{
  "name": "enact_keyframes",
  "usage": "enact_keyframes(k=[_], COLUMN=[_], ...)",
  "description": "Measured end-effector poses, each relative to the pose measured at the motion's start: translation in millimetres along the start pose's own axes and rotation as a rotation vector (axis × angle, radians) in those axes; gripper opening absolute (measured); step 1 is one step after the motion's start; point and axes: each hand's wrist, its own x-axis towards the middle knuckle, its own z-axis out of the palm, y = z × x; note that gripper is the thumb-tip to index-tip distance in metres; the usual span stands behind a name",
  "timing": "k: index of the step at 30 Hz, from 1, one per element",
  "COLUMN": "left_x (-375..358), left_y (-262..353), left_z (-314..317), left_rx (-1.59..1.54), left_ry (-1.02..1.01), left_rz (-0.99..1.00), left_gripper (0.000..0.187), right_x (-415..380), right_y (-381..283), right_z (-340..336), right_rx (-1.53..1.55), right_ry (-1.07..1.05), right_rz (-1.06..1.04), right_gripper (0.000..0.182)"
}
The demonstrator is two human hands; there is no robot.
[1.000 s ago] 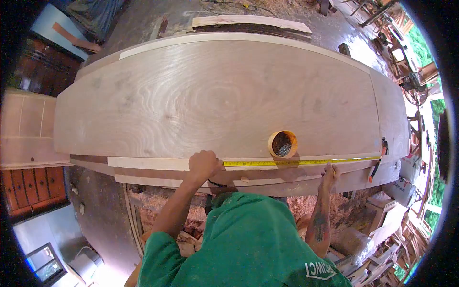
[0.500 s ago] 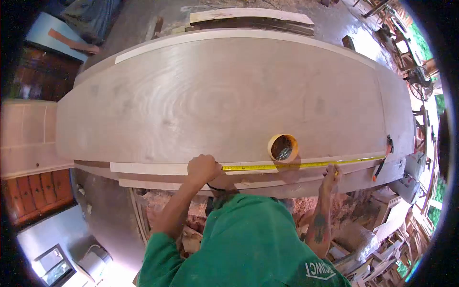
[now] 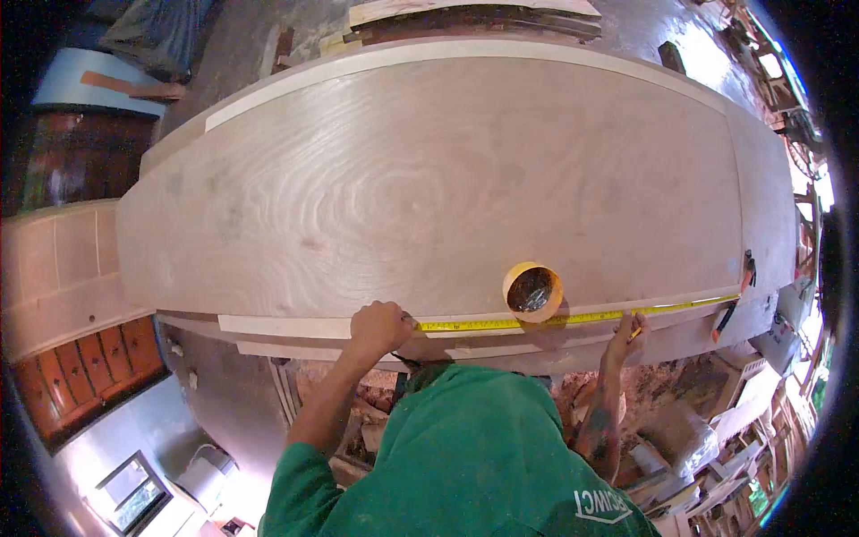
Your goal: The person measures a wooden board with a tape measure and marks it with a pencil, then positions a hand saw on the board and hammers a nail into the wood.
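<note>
My left hand (image 3: 380,328) is closed around the case end of a yellow tape measure (image 3: 488,325), most of which its fingers hide. The blade runs right along a pale wooden strip (image 3: 282,328) at the near edge of a large plywood panel (image 3: 429,192). Beside the blade, my right hand (image 3: 626,335) pinches a short yellow pencil (image 3: 637,333). Between the hands, a round yellow container (image 3: 534,292) with dark contents stands on the panel, just beyond the tape. An orange-and-black tool (image 3: 724,320) lies near the blade's far right end.
Wooden boards (image 3: 474,12) lie stacked on the floor beyond the panel. Brown wooden drawers (image 3: 94,371) stand at left. Scrap wood and a plastic-wrapped bundle (image 3: 684,434) crowd the lower right. Another pale strip (image 3: 394,59) follows the panel's far edge.
The view has shifted slightly, so the panel sits a little differently in it. My right hand stays by the tape with its fingers turned somewhat; my left keeps its hold.
</note>
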Motion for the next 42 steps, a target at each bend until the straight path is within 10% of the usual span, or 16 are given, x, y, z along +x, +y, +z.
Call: enact_keyframes(k=[8, 10, 20, 33, 42], left_x=[5.5, 12.1, 33.7, 154.9, 225.3], left_y=[-19.4, -21.6, 23.1, 40.8, 31.8], left_z=[8.6, -10.6, -130.2, -282.7, -317.9], left_rx=[-0.063, -0.194, -0.499, -0.434, -0.359], left_ry=[-0.088, -0.244, -0.461, -0.008, 0.067], left_rz=[0.082, 0.197, 0.094, 0.182, 0.279], left_gripper=[0.039, 0.04, 0.037, 0.034, 0.033], right_x=[-7.6, -6.4, 104.3, 268.9, 227.6], right_y=[-9.2, -25.3, -165.3, -226.5, -221.4], right_z=[-3.0, -3.3, 61.8, 275.2, 283.3], right_rx=[-0.219, -0.015, 0.565, 0.525, 0.223], right_ry=[0.129, 0.091, 0.221, -0.179, -0.152], right_rz=[-0.127, 0.195, -0.044, -0.064, -0.164], right_gripper=[0.038, 0.028, 0.016, 0.022, 0.025])
